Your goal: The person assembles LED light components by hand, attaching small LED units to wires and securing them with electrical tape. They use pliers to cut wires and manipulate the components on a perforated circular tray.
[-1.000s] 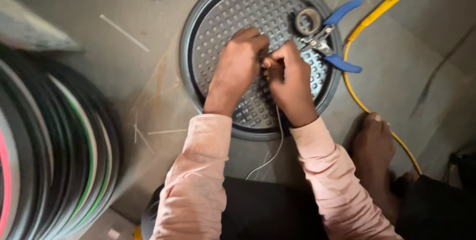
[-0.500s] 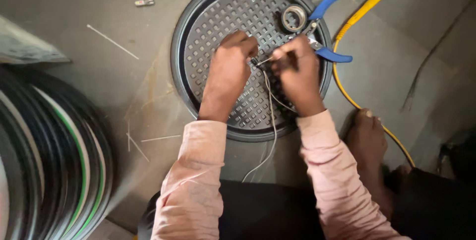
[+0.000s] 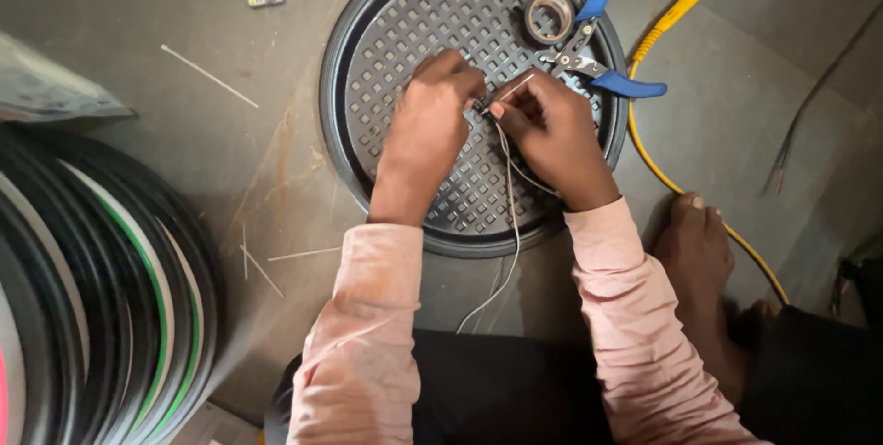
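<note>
Hands barely moved; each grip point(image 3: 487, 107) pinches white wire point(image 3: 511, 215) over grille point(image 3: 405, 31), grey floor point(image 3: 166, 132).

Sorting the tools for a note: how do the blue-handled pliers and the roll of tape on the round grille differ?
The blue-handled pliers are long, metal-jawed, and lie with handles spread; the roll of tape is a small brownish ring lying flat. The pliers reach past the round black grille; the roll sits wholly on it. Both lie untouched beyond the right hand.
</note>
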